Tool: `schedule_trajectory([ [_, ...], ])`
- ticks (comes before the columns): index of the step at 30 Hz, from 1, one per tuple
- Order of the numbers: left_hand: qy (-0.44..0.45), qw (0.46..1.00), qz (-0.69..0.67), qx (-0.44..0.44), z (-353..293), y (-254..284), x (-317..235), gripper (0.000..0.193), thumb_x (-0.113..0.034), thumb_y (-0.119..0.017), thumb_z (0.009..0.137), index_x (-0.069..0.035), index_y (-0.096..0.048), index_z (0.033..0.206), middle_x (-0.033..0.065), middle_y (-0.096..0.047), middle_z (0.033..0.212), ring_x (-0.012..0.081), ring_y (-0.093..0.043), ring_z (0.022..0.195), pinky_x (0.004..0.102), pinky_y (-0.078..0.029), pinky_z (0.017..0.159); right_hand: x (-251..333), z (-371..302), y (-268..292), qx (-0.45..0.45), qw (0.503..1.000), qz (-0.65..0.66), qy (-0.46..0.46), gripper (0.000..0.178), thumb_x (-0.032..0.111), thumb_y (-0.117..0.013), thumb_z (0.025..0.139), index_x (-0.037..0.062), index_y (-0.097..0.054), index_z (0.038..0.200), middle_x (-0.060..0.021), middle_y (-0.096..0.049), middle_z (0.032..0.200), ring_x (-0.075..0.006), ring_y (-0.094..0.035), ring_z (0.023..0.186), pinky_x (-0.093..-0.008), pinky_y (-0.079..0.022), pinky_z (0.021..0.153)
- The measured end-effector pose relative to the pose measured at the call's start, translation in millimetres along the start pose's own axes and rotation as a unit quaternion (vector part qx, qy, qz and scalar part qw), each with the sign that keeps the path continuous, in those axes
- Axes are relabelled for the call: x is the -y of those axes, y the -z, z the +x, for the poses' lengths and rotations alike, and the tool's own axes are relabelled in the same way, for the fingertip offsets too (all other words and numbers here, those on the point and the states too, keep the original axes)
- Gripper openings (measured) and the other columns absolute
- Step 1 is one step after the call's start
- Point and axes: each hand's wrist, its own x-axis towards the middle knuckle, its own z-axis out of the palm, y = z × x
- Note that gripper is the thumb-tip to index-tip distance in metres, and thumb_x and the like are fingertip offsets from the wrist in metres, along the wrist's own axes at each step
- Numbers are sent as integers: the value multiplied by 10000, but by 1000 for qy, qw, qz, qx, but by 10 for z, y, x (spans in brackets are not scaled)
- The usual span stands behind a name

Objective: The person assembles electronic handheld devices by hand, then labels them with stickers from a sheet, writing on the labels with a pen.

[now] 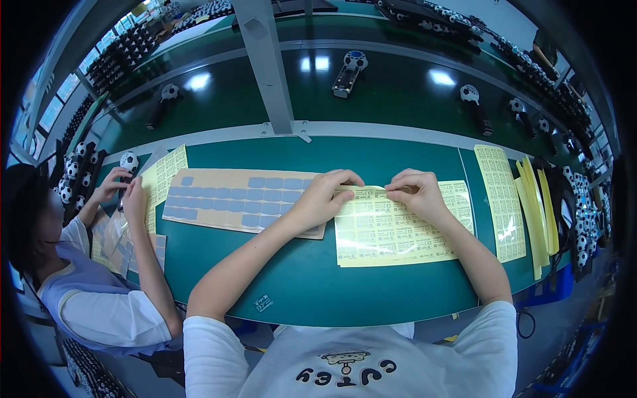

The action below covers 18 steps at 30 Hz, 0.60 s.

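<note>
A pale yellow sheet of printed labels (398,232) lies on the green table in front of me, its surface shiny. My left hand (326,194) is at its far left corner, thumb and fingers curled around the edge. At the far edge, nearer the right side, my right hand (419,191) pinches the sheet between thumb and fingertips. Between the two hands that edge looks slightly lifted. Under my left forearm lies a tan backing sheet (229,176) with rows of grey-blue rounded stickers, several places on it bare.
Another yellow label sheet (499,199) and yellow strips (539,212) lie at the right. On the left a co-worker's hands (126,189) handle a small object beside more sheets. A grey post (265,73) rises behind the table (305,285); beyond it, a dark green conveyor carries football-patterned devices (350,73).
</note>
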Motion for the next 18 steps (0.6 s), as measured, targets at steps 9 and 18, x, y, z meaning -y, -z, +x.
schedule_trajectory([
  [9, -11, 1000, 16, 0, -27, 4, -6, 182, 21, -529, 772, 14, -592, 942, 118, -627, 916, 216, -568, 741, 311, -456, 689, -74, 2, -12, -15, 1000, 20, -1, 76, -38, -701, 687, 25, -710, 729, -69, -646, 788, -99, -535, 580, -172, -424, 502],
  [18, -8, 1000, -5, -17, -30, -5, -8, 190, 14, -548, 767, 9, -598, 950, 113, -627, 920, 218, -573, 744, 310, -458, 685, -88, 16, -19, -9, 996, -61, 68, 71, -35, -675, 725, 31, -653, 709, -62, -621, 842, -111, -528, 620, -181, -429, 592],
])
